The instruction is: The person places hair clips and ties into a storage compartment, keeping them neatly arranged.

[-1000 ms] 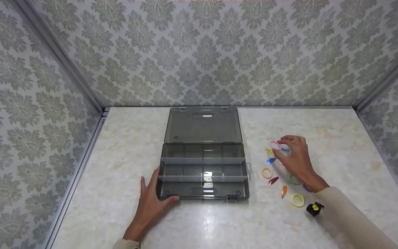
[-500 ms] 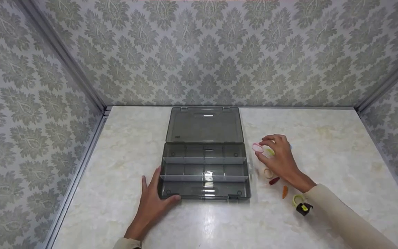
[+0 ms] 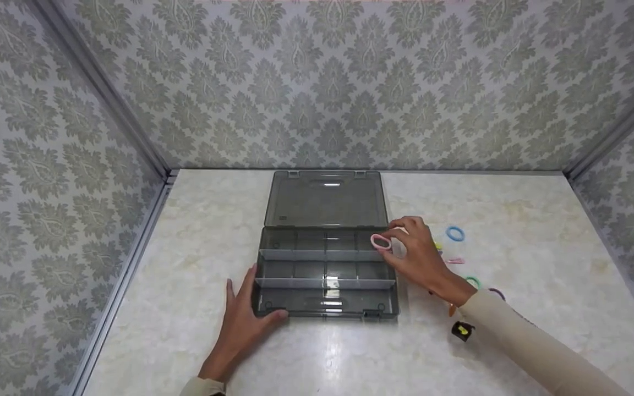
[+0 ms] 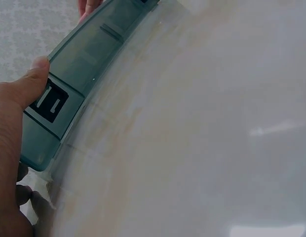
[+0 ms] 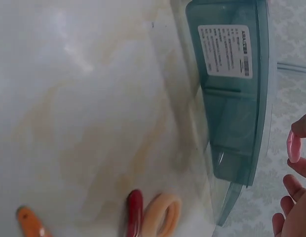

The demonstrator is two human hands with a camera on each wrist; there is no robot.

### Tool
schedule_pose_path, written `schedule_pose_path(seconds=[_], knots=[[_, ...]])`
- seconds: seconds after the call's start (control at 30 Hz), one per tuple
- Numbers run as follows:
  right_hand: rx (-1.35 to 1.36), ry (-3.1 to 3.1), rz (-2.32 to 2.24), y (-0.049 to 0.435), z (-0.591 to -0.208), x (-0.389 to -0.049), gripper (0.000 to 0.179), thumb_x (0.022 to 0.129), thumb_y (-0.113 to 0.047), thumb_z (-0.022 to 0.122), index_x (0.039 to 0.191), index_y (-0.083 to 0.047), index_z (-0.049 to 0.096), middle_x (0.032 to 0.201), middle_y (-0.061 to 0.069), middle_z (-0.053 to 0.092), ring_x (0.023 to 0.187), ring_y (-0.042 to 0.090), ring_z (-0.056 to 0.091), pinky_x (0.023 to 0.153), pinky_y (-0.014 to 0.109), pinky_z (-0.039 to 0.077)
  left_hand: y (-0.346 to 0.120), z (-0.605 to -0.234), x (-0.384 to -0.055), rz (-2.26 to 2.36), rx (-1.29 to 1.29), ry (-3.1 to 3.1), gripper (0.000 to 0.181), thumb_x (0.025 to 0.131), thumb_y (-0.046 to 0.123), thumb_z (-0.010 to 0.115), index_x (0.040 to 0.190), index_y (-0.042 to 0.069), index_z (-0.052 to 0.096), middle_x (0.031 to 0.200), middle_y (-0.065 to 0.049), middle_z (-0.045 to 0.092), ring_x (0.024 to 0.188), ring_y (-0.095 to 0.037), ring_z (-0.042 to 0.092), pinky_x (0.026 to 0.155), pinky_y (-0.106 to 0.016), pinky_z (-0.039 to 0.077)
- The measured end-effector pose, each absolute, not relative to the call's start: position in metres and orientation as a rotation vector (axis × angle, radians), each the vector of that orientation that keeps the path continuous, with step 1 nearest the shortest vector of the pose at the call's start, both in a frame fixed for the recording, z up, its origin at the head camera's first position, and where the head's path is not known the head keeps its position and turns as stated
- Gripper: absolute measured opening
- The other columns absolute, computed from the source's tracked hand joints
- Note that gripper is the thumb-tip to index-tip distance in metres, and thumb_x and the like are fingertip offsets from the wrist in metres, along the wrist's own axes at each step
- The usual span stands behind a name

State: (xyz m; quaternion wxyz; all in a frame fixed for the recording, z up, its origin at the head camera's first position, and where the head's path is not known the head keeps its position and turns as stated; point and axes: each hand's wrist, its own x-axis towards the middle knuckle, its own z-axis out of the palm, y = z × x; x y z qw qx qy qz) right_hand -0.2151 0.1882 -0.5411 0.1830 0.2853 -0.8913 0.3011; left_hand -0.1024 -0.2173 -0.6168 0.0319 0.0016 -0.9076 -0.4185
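A grey see-through compartment box (image 3: pixel 325 315) lies on the table with its lid (image 3: pixel 325 201) folded back. At its front left corner my left hand (image 3: pixel 240 324) holds it, thumb on the front wall and fingers along the side. My right hand (image 3: pixel 419 256) pinches a pink hair tie (image 3: pixel 372 241) between thumb and fingertips, above the box's back right compartment. In the right wrist view the pink hair tie (image 5: pixel 293 148) appears edge-on, outside the box's labelled side wall (image 5: pixel 229 98). The compartments hold nothing that I can see.
Right of the box lie a blue hair tie (image 3: pixel 448 234), a pink hair clip (image 3: pixel 454 260), an orange clip (image 3: pixel 452 311) and a small black thing with a yellow patch (image 3: pixel 462 331). The right wrist view shows a red clip (image 5: pixel 134 212) and a peach hair tie (image 5: pixel 151 217).
My right hand has lifted the pink hair tie from the group of accessories and carried it left, over the box. The left hand stays at the box's corner.
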Motion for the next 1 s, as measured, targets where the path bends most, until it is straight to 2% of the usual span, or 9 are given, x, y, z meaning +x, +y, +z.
schedule_pose_path(seconds=[0.2,0.57,0.77,1.0], knots=[[0.838,-2.535,0.842,0.173,-0.538,-0.215,0.025,0.095,-0.020,0.090,0.114,-0.008,0.080,0.128,0.013,0.067,0.125,0.035,0.054,0.105,0.060,0.048,-0.217,-0.617,-0.103,-1.300,-0.021,-2.775,0.130,0.078,0.059,0.095,0.178,0.018,0.022,0.179,-0.014,0.032,0.164,-0.060,-0.004,0.134,-0.074,0.003],[1.013,-2.450,0.928,0.144,-0.535,-0.226,0.027,0.090,-0.016,0.093,0.112,-0.004,0.081,0.123,0.015,0.068,0.120,0.036,0.056,0.104,0.061,0.049,-0.216,-0.619,-0.104,-1.289,-0.032,-2.780,0.131,0.079,0.061,0.095,0.178,0.018,0.020,0.179,-0.016,0.032,0.165,-0.060,-0.003,0.133,-0.074,0.005],[1.054,-2.491,1.040,0.128,-0.534,-0.223,0.023,0.095,-0.019,0.090,0.112,-0.006,0.081,0.125,0.013,0.069,0.119,0.033,0.058,0.102,0.060,0.051,-0.215,-0.619,-0.105,-1.277,-0.024,-2.793,0.129,0.080,0.059,0.095,0.178,0.018,0.020,0.179,-0.015,0.033,0.166,-0.056,0.001,0.135,-0.069,0.000],[1.076,-2.589,1.342,0.102,-0.525,-0.211,0.023,0.096,-0.019,0.088,0.114,-0.006,0.081,0.130,0.013,0.070,0.126,0.031,0.057,0.108,0.059,0.052,-0.215,-0.615,-0.102,-1.269,0.050,-2.830,0.128,0.081,0.063,0.093,0.178,0.023,0.020,0.180,-0.013,0.030,0.165,-0.058,-0.005,0.133,-0.076,0.009]])
